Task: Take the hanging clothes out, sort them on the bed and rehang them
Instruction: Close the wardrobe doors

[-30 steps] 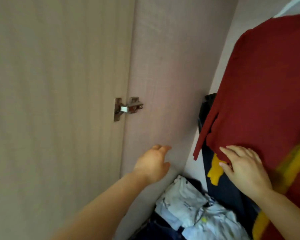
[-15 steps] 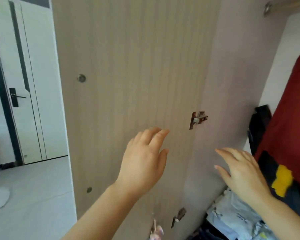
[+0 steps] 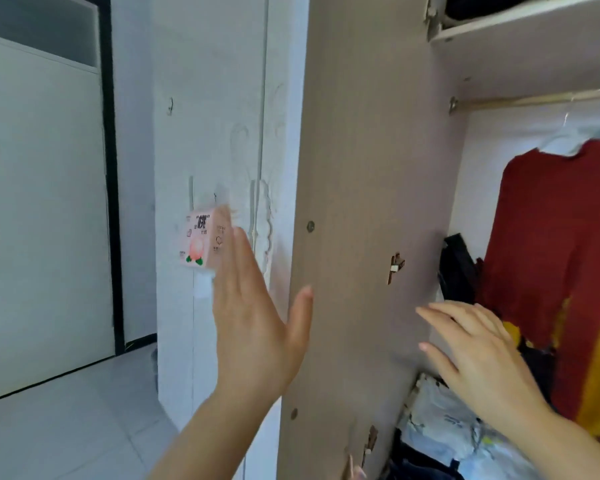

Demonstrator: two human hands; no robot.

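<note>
1. At left, tiled floor [image 3: 66, 427] and a white door [image 3: 39, 202] in a black frame; beside it a white embossed panel [image 3: 222, 133] with a pink printed pack [image 3: 201, 242] stuck on.
2. Centre: open wardrobe door [image 3: 354, 168], wood-grain inner face toward the camera, metal hinge [image 3: 395, 266] on it.
3. Inside the wardrobe at right — red garment [image 3: 551, 254] with a yellow band, hanging on a white hanger [image 3: 568, 140] under the rail [image 3: 534, 100]; black garment [image 3: 459, 268] behind; pale folded clothes [image 3: 440, 420] piled below.
4. At the door's outer edge, left hand [image 3: 257, 327] — flat, fingers straight and together, holding nothing; contact with the door unclear.
5. Before the door's inner face, right hand [image 3: 482, 351]: fingers spread wide, empty, near the red garment.
</note>
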